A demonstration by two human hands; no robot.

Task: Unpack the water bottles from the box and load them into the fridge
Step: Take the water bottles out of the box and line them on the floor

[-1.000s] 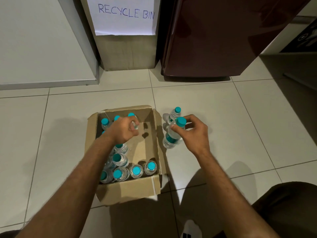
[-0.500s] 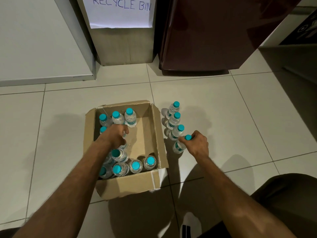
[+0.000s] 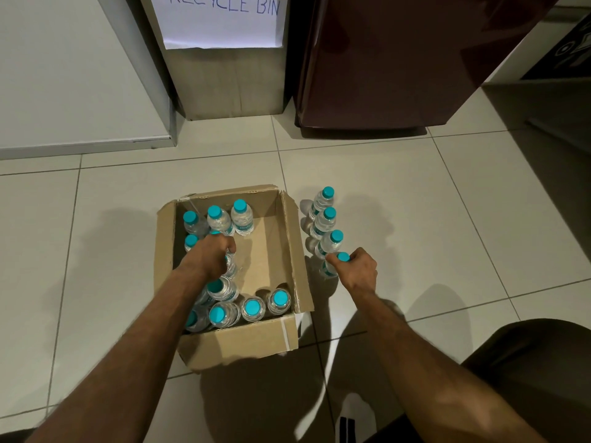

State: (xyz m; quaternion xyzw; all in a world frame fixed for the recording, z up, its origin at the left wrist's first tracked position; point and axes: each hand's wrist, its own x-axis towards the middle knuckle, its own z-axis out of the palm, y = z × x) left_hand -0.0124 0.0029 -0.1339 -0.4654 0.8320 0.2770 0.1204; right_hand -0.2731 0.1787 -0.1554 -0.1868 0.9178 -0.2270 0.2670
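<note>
Pale floor tiles (image 3: 383,193) carry everything observed. Right hand (image 3: 359,271), fingers curled, grips the neck of an upright bottle (image 3: 332,266) standing on the tiles at frame centre-right, cap up, nearest of a row of four bottles (image 3: 323,215) just right of the box (image 3: 256,337). Left hand (image 3: 209,257), fingers curled, grips a bottle (image 3: 231,266) inside the box; its axis cannot be told. Other boxed bottles (image 3: 220,219) stand upright, caps up. Maroon fridge (image 3: 399,65), door closed, occupies the upper right; a bin (image 3: 230,78) stands left of it.

Pale tiled floor (image 3: 367,174), a white wall panel (image 3: 64,68), a paper-labelled recycle bin (image 3: 230,75) against it
</note>
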